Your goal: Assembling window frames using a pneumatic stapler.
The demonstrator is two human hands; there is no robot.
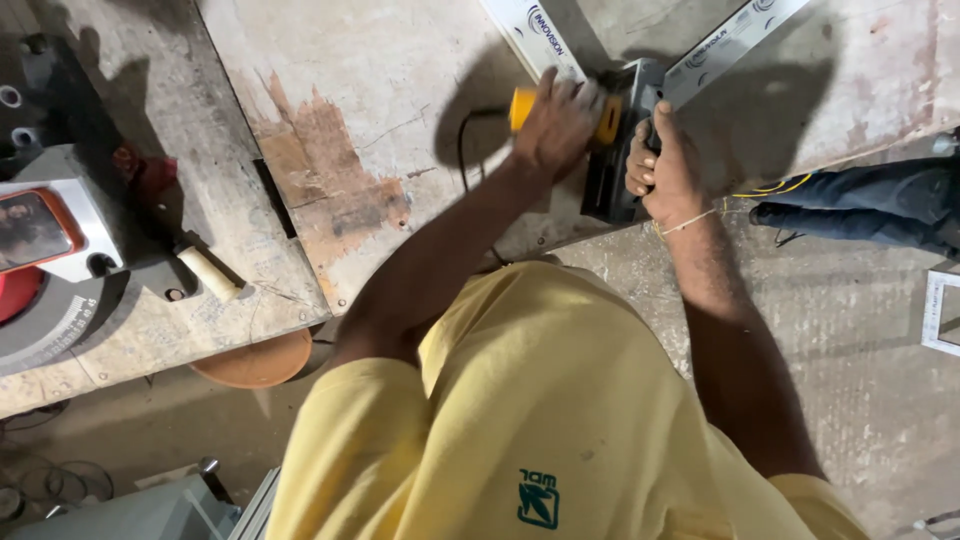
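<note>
Yellow shirt [540,400]; hands seemingly near bench edge [470,262].

Workbench top [370,110]: worn wood board, matt, scuffed, veneer peeled to brown patch. Tool body [525,108]: yellow plastic, slight sheen. White profiles [735,38]: smooth, film-wrapped, probably aluminium. Floor [860,350]: rough concrete. Shirt [540,400]: matt yellow cloth.
</note>
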